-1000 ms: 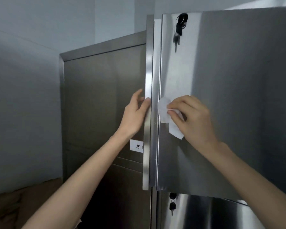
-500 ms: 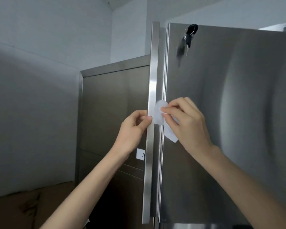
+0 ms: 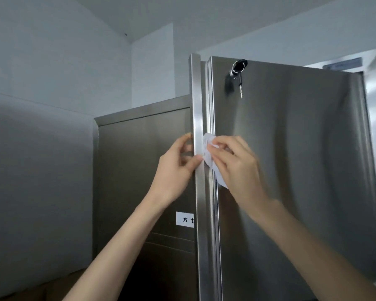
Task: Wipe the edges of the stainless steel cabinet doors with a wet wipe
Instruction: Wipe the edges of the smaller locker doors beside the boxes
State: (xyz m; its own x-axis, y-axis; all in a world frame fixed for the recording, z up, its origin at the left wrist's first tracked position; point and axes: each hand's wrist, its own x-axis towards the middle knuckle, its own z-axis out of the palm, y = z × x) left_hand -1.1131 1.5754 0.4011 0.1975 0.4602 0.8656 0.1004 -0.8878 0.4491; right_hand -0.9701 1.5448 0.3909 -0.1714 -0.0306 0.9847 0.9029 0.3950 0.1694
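Note:
An open stainless steel cabinet door (image 3: 291, 170) fills the right of the view, its narrow edge strip (image 3: 197, 101) running vertically at the centre. My left hand (image 3: 174, 172) grips that edge strip from the left, thumb in front and fingers curled behind. My right hand (image 3: 237, 168) pinches a crumpled white wet wipe (image 3: 208, 146) and presses it against the groove between the edge strip and the door face, just right of my left thumb.
A key with a ring (image 3: 238, 72) hangs from the lock near the door's top. Behind on the left stands another steel cabinet (image 3: 143, 159) with a white label (image 3: 185, 219). Grey walls lie to the left and above.
The view has tilted upward, showing the door's top and ceiling. Both hands have slid up the door edge, the right one carrying the wipe with it.

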